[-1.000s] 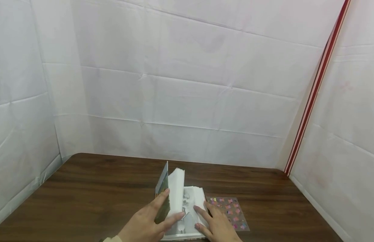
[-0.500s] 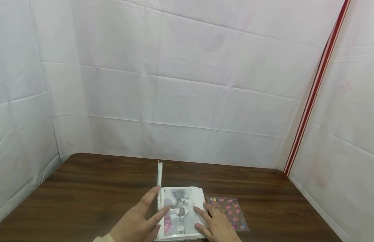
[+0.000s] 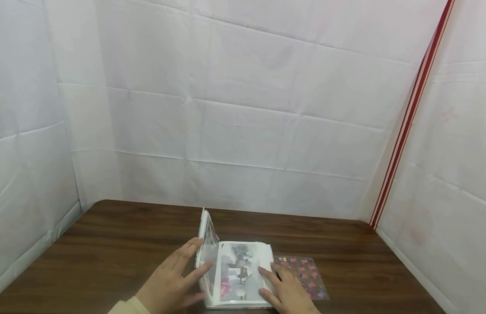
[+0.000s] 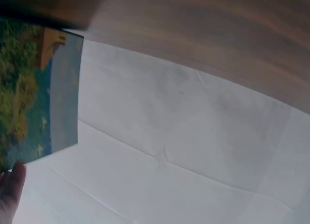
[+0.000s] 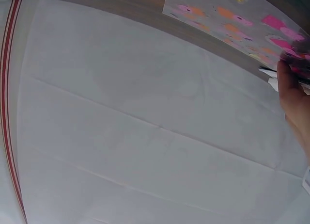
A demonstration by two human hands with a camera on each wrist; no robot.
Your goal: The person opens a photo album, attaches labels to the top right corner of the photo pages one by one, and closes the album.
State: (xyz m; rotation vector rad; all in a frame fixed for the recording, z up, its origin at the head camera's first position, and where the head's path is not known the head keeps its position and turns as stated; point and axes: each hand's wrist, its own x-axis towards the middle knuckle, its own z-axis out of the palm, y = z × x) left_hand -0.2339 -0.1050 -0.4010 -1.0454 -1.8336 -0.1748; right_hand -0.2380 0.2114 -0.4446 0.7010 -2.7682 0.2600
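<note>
We are propping the album's (image 3: 237,274) slick, floppy sleeves with our flat left hand (image 3: 170,283); our right hand (image 3: 286,292) is pressing, fingers straight, its right page near the surface's (image 3: 109,244) front edge.

Bare tabletop (image 3: 109,244) from 9 to 12 o'clock of the photo album (image 3: 237,274), open passage there. Album's raised leaves (image 3: 207,244) block the middle. Sticker sheet (image 3: 303,277) lies flat at 3 o'clock. White curtain walls (image 3: 243,131) close in the far edge and both sides.
</note>
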